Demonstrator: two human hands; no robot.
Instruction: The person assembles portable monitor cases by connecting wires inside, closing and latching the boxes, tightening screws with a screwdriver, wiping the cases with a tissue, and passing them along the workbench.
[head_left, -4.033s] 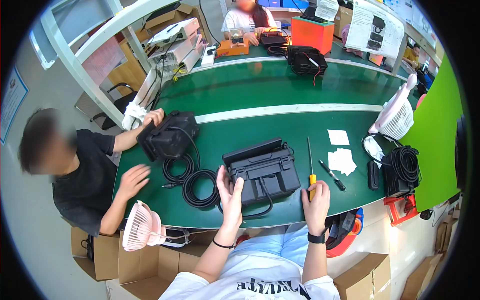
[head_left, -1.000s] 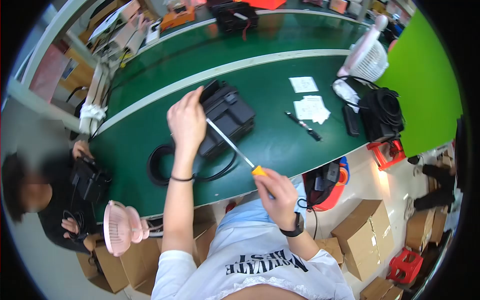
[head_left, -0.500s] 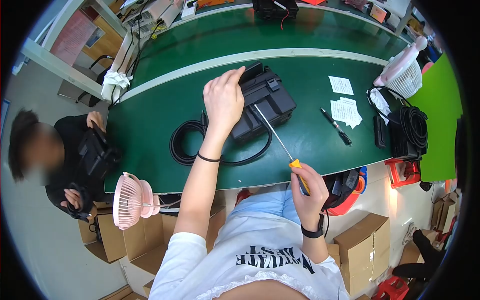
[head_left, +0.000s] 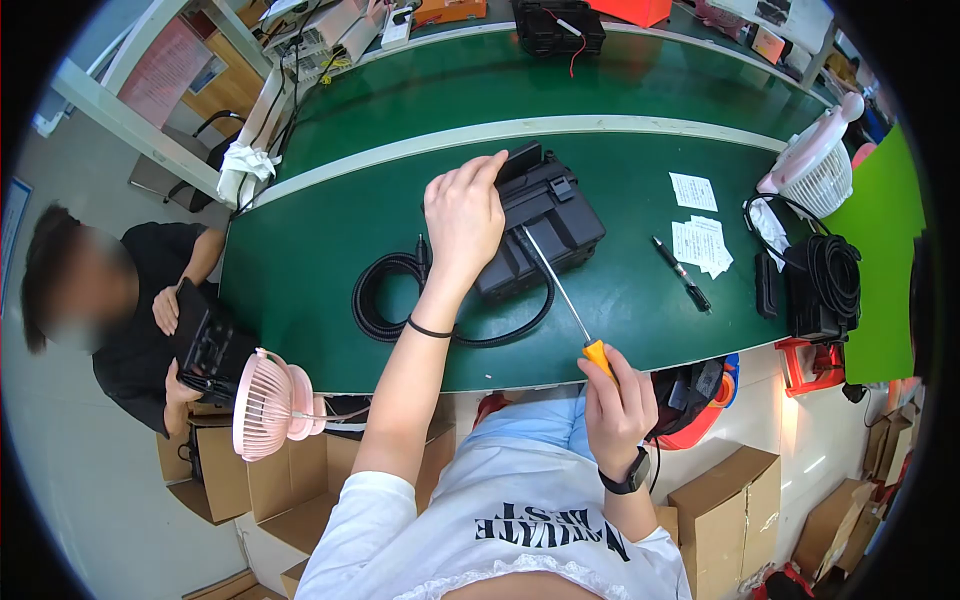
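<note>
A black case point(head_left: 560, 218) rests on the green table, its lid part raised at the back. My left hand point(head_left: 464, 218) lies over the left side of the case, and its fingertips reach the raised lid; whether it grips anything is hidden. In my right hand point(head_left: 618, 395) is the yellow handle of a screwdriver point(head_left: 597, 354). The long shaft points up and left, and its tip meets the front of the case by the cable fitting. A coiled black cable point(head_left: 378, 300) lies left of the case and runs to its front.
Papers point(head_left: 702, 245) and a pen point(head_left: 682, 275) lie to the right. Beyond them are a white fan point(head_left: 815, 175) and a box with coiled cable point(head_left: 828, 280). At the left, a co-worker holds another black case point(head_left: 208, 335) behind a pink fan point(head_left: 268, 405).
My left hand has moved from beside the case to over it. My right hand has lifted the screwdriver from the table to the case. The co-worker's case has moved off the table towards their body.
</note>
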